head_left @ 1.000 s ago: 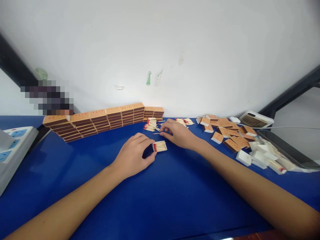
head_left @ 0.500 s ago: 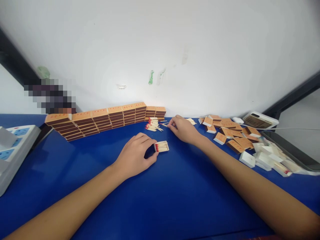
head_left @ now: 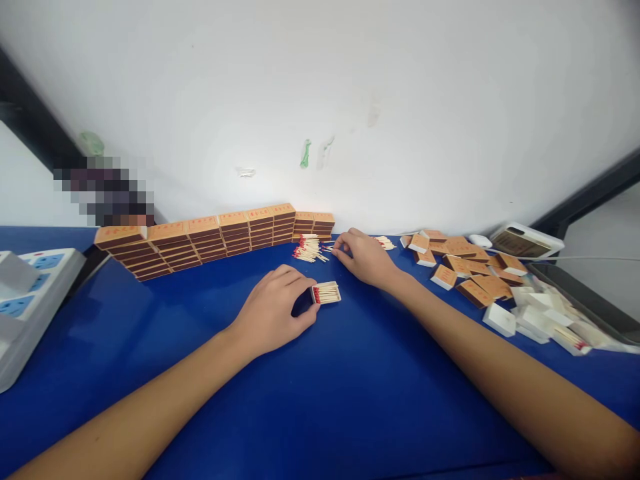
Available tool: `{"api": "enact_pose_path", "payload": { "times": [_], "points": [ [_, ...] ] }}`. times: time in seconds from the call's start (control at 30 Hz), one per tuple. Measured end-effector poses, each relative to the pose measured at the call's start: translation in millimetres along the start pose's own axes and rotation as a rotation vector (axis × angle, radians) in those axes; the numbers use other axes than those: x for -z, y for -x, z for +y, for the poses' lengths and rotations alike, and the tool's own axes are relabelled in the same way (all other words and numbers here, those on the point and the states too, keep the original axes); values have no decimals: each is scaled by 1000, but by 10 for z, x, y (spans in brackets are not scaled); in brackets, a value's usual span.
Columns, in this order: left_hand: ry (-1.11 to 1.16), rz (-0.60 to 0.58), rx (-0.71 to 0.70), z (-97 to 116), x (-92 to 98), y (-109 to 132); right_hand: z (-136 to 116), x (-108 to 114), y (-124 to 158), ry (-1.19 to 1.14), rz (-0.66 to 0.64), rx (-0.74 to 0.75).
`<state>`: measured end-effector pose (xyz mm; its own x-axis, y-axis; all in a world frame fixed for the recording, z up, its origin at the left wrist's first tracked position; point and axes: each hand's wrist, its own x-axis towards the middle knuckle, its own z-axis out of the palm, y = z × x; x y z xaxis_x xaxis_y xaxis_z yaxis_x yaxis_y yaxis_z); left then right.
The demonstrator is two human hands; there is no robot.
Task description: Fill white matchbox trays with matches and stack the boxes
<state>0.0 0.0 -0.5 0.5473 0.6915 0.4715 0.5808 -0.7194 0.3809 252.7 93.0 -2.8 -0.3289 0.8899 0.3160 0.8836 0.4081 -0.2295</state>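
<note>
My left hand [head_left: 275, 310] curves around the left end of a small white matchbox tray [head_left: 341, 293], gripping it between thumb and fingers. Red-headed matches [head_left: 327, 291] lie side by side inside, heads to the left. Farther back, my right hand [head_left: 367, 257] has thumb and forefinger pinched at the end of a match [head_left: 327, 249], just right of a loose pile of matches [head_left: 309, 249]. A second small heap of matches [head_left: 385, 243] lies behind the right hand, which partly hides it.
Stacked matchboxes [head_left: 205, 241] form a row along the wall. To the right lie scattered orange matchbox sleeves [head_left: 460, 248], white trays [head_left: 533, 320], a white device [head_left: 527, 239], an earbud-like case [head_left: 479, 241] and a dark tablet-like slab [head_left: 585, 293]. A power strip [head_left: 37, 300] stands at left.
The view has shifted slightly, so everything sits a little farther right. My right fingertips have moved slightly at the match pile. My left hand keeps its grip on the tray.
</note>
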Motion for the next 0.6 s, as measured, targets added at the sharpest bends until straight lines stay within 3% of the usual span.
{"api": "enact_pose_path", "payload": {
  "times": [0.4,0.6],
  "points": [
    [-2,-26,11,11,14,-9,31,-12,-16,-27,-26,0],
    [-5,-18,11,9,22,-13,76,157,97,-25,-66,30]
  ]
}}
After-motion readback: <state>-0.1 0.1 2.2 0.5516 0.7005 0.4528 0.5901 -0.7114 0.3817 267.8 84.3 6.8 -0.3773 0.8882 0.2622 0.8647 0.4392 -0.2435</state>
